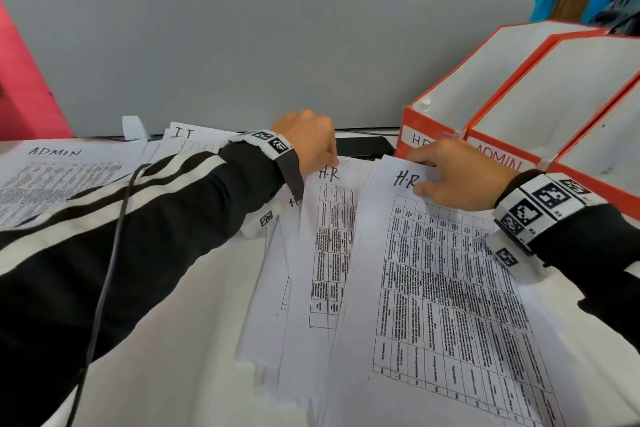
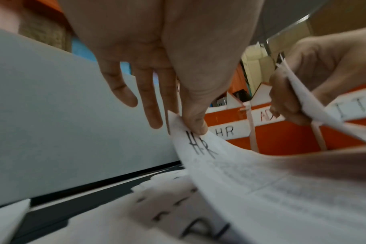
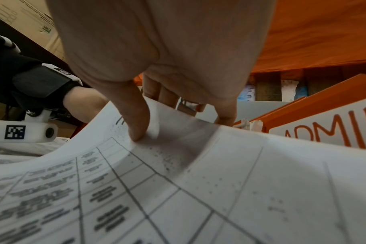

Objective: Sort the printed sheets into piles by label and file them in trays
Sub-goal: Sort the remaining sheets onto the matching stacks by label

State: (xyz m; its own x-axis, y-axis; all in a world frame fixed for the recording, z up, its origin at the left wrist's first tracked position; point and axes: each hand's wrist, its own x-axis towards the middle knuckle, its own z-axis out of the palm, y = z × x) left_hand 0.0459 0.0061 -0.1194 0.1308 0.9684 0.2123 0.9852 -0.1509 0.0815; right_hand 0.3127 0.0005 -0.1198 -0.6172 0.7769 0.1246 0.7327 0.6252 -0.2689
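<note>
Several printed sheets marked "H-R" lie fanned on the desk. My left hand (image 1: 330,158) pinches the top edge of the left H-R sheets (image 1: 329,236); the left wrist view has the thumb (image 2: 195,125) on that lifted corner (image 2: 219,163). My right hand (image 1: 420,172) grips the top of the biggest H-R sheet (image 1: 443,288), thumb (image 3: 137,128) on its face and the other fingers behind its edge. Orange trays stand at the right: HR tray (image 1: 420,121), ADMIN tray (image 1: 498,158) and a third tray (image 1: 588,180), marked IT (image 2: 357,105) in the left wrist view.
An ADMIN pile (image 1: 59,180) lies at the far left, with an I.T pile (image 1: 188,139) behind my left forearm. A grey partition (image 1: 242,55) closes off the back of the desk. A flat black object (image 1: 363,146) lies between the hands and the partition.
</note>
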